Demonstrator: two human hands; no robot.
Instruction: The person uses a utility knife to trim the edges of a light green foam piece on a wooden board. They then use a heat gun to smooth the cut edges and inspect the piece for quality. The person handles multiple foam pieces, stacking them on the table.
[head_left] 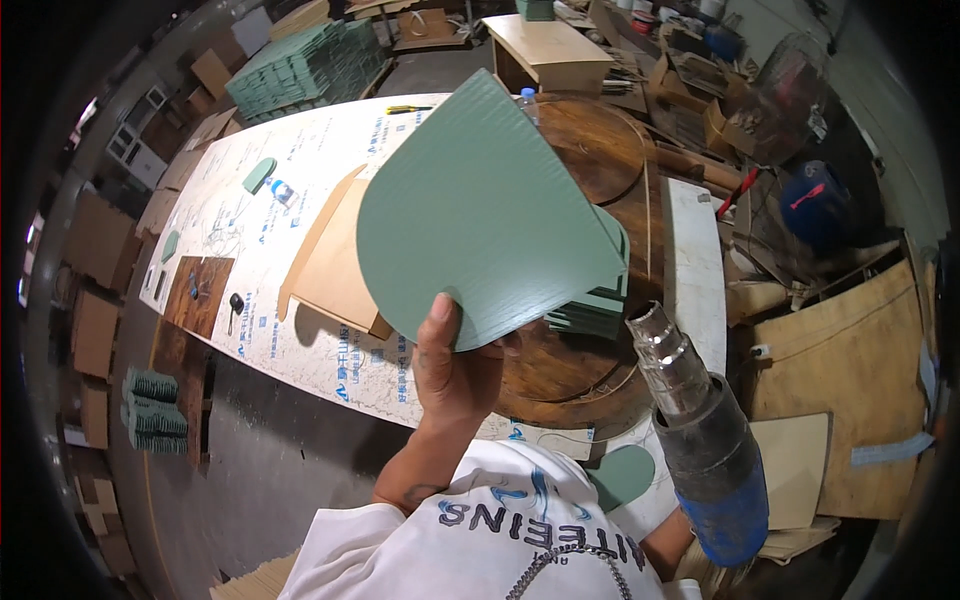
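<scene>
My left hand point(452, 375) grips a flat green board point(485, 215) by its near edge, thumb on top. The board has a rounded left side and a pointed far corner, and it is held up above the table. A heat gun point(705, 450) with a metal nozzle and a blue rear end points up and away on the right. My right forearm point(668, 545) runs behind it; the fingers are hidden by its body, but it is held raised. Beneath the board, several similar green boards point(585, 318) lie stacked on a round brown wooden disc point(570, 370).
The white table point(330, 370) bears a cardboard piece point(335, 255), a small bottle point(283, 193), a yellow-handled screwdriver point(408, 109) and a brown panel point(198, 295). Another green board point(622, 475) lies near me. Green stacks point(305, 72) stand far left; a blue drum point(815, 203) stands at right.
</scene>
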